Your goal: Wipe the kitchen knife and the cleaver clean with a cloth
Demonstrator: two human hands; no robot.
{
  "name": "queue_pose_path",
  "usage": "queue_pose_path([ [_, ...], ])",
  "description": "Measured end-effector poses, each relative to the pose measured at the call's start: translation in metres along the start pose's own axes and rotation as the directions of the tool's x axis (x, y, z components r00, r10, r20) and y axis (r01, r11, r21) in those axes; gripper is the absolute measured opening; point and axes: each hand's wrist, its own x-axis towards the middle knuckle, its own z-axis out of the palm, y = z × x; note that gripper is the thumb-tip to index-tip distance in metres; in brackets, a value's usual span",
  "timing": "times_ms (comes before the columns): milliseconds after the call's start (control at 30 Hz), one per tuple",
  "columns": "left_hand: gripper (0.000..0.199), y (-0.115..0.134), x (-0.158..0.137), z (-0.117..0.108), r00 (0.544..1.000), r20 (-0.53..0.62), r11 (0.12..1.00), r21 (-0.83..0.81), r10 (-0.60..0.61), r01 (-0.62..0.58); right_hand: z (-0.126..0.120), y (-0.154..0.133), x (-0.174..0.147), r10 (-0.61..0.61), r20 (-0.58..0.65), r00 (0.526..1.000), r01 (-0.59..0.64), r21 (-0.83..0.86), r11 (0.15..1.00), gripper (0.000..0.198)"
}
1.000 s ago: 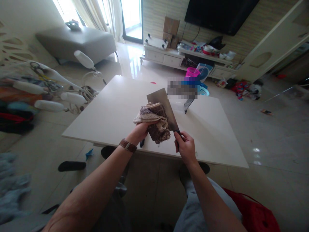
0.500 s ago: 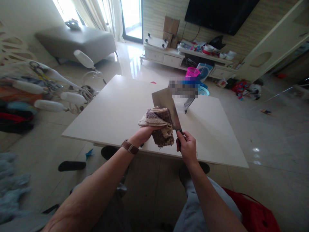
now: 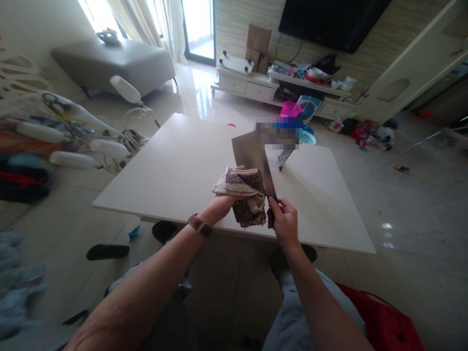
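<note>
The widest free stretch of the table (image 3: 153, 170) lies from its left edge to the left hand (image 3: 221, 207) and the cloth (image 3: 252, 187); a hand could pass there between the near left and far left corners. Another open lane runs along the right edge, right of the right hand (image 3: 287, 222). The middle is blocked: cloth and upright cleaver (image 3: 250, 153) fill the space between the hands, above the near edge. Toward the far edge, right of centre, a pixelated object (image 3: 286, 157) obstructs the way; its gap from the blade cannot be judged. White lamp shades (image 3: 109, 147) crowd the left edge from outside.
</note>
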Motion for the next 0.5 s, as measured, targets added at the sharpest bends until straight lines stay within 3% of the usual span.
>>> queue_pose_path([
  [133, 0.058, 0.006, 0.002, -0.005, 1.000, 0.007, 1.000, 0.012, -0.007, 0.007, 0.000, 0.000, 0.000, 0.000, 0.002, 1.000, 0.000, 0.007, 1.000, 0.047],
  [333, 0.044, 0.011, 0.007, -0.015, 0.999, -0.041, 0.999, -0.035, -0.013, 0.011, -0.002, 0.001, -0.001, -0.011, 0.018, 1.000, 0.011, -0.023, 1.000, 0.046],
  [500, 0.048, 0.020, 0.010, -0.017, 0.995, -0.103, 0.991, -0.130, 0.013, -0.027, -0.004, 0.003, -0.001, -0.011, 0.055, 0.998, 0.013, -0.047, 0.999, 0.045],
])
